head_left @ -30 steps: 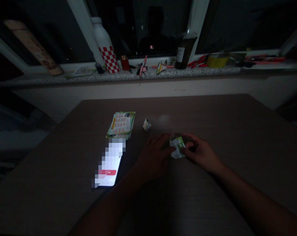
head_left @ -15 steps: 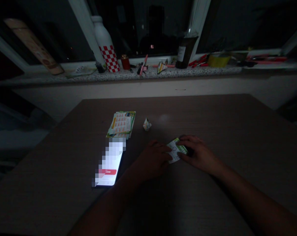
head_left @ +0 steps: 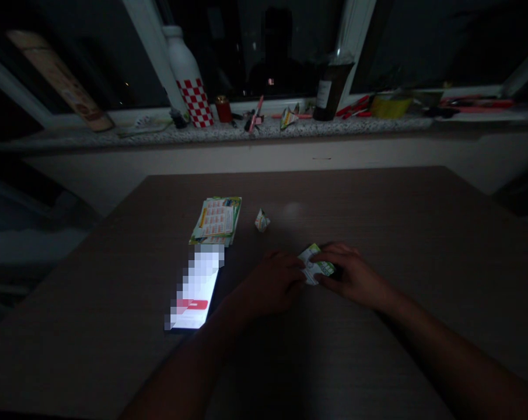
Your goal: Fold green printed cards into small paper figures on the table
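Observation:
A small green-and-white folded paper (head_left: 315,265) lies on the dark wooden table (head_left: 377,210), pinched between both hands. My left hand (head_left: 270,286) presses its fingertips on the paper's left edge. My right hand (head_left: 351,274) covers and grips its right side with curled fingers. A finished small folded paper shape (head_left: 261,220) sits a little farther away, to the left. A stack of printed paper sheets (head_left: 216,220) lies left of that, and a lit phone (head_left: 194,291) rests in front of the stack.
The stone windowsill (head_left: 228,133) behind the table carries a red-checked white bottle (head_left: 189,79), a dark bottle (head_left: 329,87), a small red can (head_left: 223,109), pens, another folded paper (head_left: 287,118) and a yellow roll (head_left: 386,107). The room is very dim.
Both hands have closed in on the paper, which now looks smaller and more folded. My right hand has slid slightly over it; the left fingers have curled in.

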A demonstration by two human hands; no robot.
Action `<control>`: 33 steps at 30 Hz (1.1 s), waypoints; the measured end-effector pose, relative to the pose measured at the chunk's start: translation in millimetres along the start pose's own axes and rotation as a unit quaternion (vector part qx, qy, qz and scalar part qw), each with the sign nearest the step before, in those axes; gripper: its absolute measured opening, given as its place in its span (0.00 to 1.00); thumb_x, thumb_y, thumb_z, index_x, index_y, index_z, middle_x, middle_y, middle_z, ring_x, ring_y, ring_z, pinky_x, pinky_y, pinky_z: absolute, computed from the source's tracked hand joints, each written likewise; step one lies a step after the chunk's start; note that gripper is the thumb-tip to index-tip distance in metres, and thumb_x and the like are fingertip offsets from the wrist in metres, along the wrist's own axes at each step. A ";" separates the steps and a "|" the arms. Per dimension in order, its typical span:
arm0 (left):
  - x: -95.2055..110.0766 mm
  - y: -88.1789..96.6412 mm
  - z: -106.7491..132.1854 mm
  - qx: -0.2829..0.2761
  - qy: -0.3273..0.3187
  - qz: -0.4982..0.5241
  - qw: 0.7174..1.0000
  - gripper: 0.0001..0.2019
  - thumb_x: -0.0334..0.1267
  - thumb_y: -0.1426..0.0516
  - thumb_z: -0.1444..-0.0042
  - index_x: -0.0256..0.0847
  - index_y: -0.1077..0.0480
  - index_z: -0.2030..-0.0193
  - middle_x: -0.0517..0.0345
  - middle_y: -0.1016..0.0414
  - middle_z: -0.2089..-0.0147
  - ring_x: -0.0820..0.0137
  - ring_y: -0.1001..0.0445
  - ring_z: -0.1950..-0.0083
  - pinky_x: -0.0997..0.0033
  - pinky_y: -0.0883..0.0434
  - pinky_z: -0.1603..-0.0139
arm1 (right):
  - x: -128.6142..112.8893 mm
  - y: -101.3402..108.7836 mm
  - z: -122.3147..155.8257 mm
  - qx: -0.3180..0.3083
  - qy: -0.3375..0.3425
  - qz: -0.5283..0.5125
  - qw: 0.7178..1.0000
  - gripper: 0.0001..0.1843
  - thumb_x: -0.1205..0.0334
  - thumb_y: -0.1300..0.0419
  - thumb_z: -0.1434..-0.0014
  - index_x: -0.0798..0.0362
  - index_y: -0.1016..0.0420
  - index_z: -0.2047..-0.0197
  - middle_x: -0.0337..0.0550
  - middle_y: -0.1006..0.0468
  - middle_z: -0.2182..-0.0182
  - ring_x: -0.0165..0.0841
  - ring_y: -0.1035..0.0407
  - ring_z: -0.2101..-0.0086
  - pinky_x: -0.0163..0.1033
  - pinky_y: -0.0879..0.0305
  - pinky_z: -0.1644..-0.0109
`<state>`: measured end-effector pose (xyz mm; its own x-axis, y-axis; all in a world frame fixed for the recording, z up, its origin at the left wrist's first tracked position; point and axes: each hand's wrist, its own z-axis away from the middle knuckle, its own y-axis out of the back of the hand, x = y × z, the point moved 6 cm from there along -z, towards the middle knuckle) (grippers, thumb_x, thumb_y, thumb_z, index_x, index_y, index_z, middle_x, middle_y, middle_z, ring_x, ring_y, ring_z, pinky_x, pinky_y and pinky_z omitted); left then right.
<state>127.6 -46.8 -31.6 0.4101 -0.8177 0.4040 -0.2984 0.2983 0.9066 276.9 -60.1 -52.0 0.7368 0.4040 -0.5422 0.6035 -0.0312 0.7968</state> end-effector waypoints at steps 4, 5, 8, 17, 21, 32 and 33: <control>-5.5 0.3 -1.8 0.021 0.012 0.039 0.999 0.09 0.35 0.47 0.41 0.40 0.28 0.57 0.53 0.26 0.52 0.64 0.31 0.49 0.61 0.39 0.46 | -2.0 -1.2 -0.7 -0.006 -0.002 -0.011 1.000 0.17 0.64 0.38 0.49 0.48 0.26 0.54 0.46 0.23 0.58 0.41 0.32 0.54 0.50 0.41 0.48; -6.1 0.7 -2.2 0.023 0.013 0.045 0.999 0.09 0.35 0.47 0.41 0.40 0.29 0.57 0.53 0.26 0.53 0.64 0.31 0.49 0.61 0.39 0.46 | -2.5 -1.2 -0.8 -0.006 -0.003 -0.009 1.000 0.17 0.64 0.38 0.49 0.48 0.26 0.53 0.46 0.24 0.58 0.41 0.32 0.54 0.50 0.41 0.48; -6.6 1.8 -3.2 0.027 0.018 0.052 0.998 0.09 0.35 0.48 0.41 0.40 0.29 0.57 0.53 0.25 0.54 0.65 0.31 0.51 0.61 0.39 0.46 | -4.4 -0.7 -0.9 -0.007 -0.004 -0.006 1.000 0.17 0.65 0.38 0.49 0.49 0.26 0.54 0.46 0.23 0.58 0.41 0.32 0.55 0.50 0.41 0.48; -8.4 -0.2 -5.4 0.030 0.029 0.030 0.999 0.08 0.32 0.49 0.42 0.39 0.29 0.59 0.53 0.26 0.57 0.64 0.31 0.52 0.61 0.39 0.48 | -1.0 0.4 2.4 -0.004 -0.032 0.054 0.998 0.17 0.62 0.36 0.51 0.47 0.25 0.55 0.47 0.27 0.55 0.44 0.35 0.52 0.52 0.41 0.48; -6.1 0.2 -4.4 0.020 0.019 0.018 0.999 0.09 0.31 0.48 0.43 0.39 0.29 0.59 0.52 0.27 0.56 0.64 0.31 0.52 0.60 0.40 0.47 | -4.0 3.0 2.7 0.007 -0.003 0.070 0.998 0.15 0.61 0.36 0.51 0.48 0.24 0.57 0.49 0.33 0.47 0.47 0.40 0.46 0.53 0.44 0.45; -7.8 3.7 0.0 0.006 -0.008 0.027 1.000 0.08 0.31 0.43 0.50 0.43 0.26 0.63 0.57 0.27 0.52 0.64 0.32 0.49 0.60 0.43 0.44 | -1.8 -8.6 -0.2 -0.025 -0.004 -0.013 1.000 0.16 0.68 0.38 0.51 0.47 0.26 0.57 0.45 0.27 0.54 0.41 0.34 0.51 0.52 0.44 0.44; -8.3 4.1 0.5 0.004 -0.010 0.025 1.000 0.07 0.31 0.42 0.50 0.43 0.25 0.64 0.57 0.27 0.52 0.64 0.33 0.49 0.60 0.43 0.44 | -1.8 -9.0 -0.2 -0.025 -0.007 -0.010 1.000 0.16 0.68 0.38 0.51 0.47 0.26 0.57 0.45 0.27 0.54 0.41 0.34 0.51 0.52 0.45 0.44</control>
<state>122.5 -39.1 -31.3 0.3765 -0.8115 0.4469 -0.3247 0.3362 0.8840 270.1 -60.4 -58.2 0.7288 0.3908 -0.5623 0.6030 0.0229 0.7974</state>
